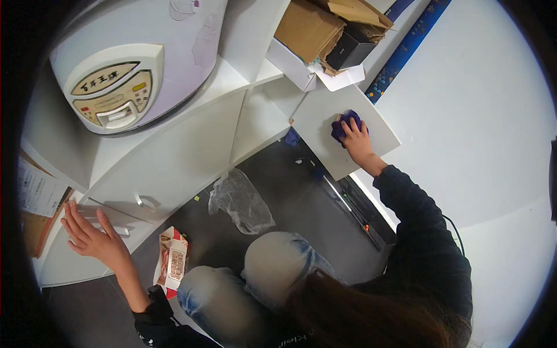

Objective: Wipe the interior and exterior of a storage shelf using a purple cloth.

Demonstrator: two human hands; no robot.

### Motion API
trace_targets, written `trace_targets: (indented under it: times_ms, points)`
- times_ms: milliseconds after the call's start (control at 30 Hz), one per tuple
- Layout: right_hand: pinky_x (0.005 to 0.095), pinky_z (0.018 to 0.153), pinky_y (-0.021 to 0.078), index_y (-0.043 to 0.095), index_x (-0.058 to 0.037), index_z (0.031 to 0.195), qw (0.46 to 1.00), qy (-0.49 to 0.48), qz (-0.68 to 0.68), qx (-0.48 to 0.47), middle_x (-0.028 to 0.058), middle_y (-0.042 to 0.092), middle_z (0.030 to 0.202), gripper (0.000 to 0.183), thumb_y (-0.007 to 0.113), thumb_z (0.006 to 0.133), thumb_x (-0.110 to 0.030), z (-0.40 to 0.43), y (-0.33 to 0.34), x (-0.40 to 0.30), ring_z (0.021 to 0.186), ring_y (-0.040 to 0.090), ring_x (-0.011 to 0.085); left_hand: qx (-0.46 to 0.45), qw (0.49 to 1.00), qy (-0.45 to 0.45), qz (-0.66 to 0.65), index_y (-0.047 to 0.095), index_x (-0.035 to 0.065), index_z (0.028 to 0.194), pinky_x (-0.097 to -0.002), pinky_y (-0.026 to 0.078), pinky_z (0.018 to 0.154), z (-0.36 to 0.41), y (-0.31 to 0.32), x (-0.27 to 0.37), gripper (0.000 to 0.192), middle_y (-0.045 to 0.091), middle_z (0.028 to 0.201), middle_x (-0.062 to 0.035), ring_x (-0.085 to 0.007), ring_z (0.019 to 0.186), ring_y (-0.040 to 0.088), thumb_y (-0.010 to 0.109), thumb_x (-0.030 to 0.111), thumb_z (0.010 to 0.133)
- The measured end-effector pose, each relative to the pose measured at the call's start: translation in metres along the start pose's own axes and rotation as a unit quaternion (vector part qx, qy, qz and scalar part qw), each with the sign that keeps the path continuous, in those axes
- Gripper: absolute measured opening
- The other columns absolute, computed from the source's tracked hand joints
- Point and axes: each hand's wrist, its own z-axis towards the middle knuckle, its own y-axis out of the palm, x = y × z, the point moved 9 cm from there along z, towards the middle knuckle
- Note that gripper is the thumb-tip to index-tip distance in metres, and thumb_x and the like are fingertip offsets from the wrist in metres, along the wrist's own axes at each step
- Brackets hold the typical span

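Note:
My right hand (357, 140) presses a bunched dark purple cloth (351, 115) against a flat white cabinet door panel (324, 102), which stands swung out from the cabinet. The fingers curl over the cloth, and part of it sticks out around them. At the left, my left hand (96, 240) is empty with its fingers spread. Its fingertips are at the edge of the white cabinet (174, 148), above a drawer front with a metal handle (124, 232). A second metal handle (144, 202) is on the neighbouring cabinet front.
A large rice cooker (187, 74) stands on the cabinet top. Torn cardboard (309, 30) and a black box (351, 48) sit in a white carton (290, 63). On the dark floor lie a clear plastic bag (241, 202), a red-and-white food box (175, 261) and a thin rod (339, 193).

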Motion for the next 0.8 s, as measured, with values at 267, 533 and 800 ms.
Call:
trace_targets:
  times_ms: [267,533,800]
  points:
    - [0.0533,0.094,0.0258,0.066,-0.0182,0.093,0.996,0.030,-0.022,0.077,0.0103,0.040,0.124,0.023,0.053,0.074,-0.020,0.071,0.007,0.038,0.119,0.030,0.0324,0.010,1.000,0.008,0.013,0.031,0.0174,0.132,-0.0524,0.019,0.097,0.000,0.001,0.010,0.048,0.031,0.137,0.0004,-0.0231,0.128,0.025,0.042,0.037,0.090]
    - [0.0511,0.097,0.0230,0.064,-0.0174,0.098,0.996,0.023,-0.007,0.086,0.0051,0.044,0.120,0.026,0.050,0.077,-0.022,0.133,0.023,0.001,0.118,0.033,0.0237,-0.009,0.997,0.033,0.067,0.029,0.0173,0.133,-0.0529,0.018,0.097,-0.001,0.002,0.005,0.050,0.031,0.137,-0.0001,-0.0223,0.127,0.025,0.042,0.039,0.089]
    - [0.0521,0.101,0.0183,0.064,-0.0135,0.100,0.990,-0.113,-0.044,0.065,0.0043,0.039,0.126,0.029,0.046,0.081,-0.028,0.063,0.110,-0.071,0.123,0.027,0.0262,-0.005,0.998,0.026,0.063,0.028,0.0175,0.133,-0.0526,0.018,0.098,0.000,0.003,0.002,0.052,0.031,0.136,-0.0013,-0.0219,0.128,0.025,0.043,0.040,0.089]
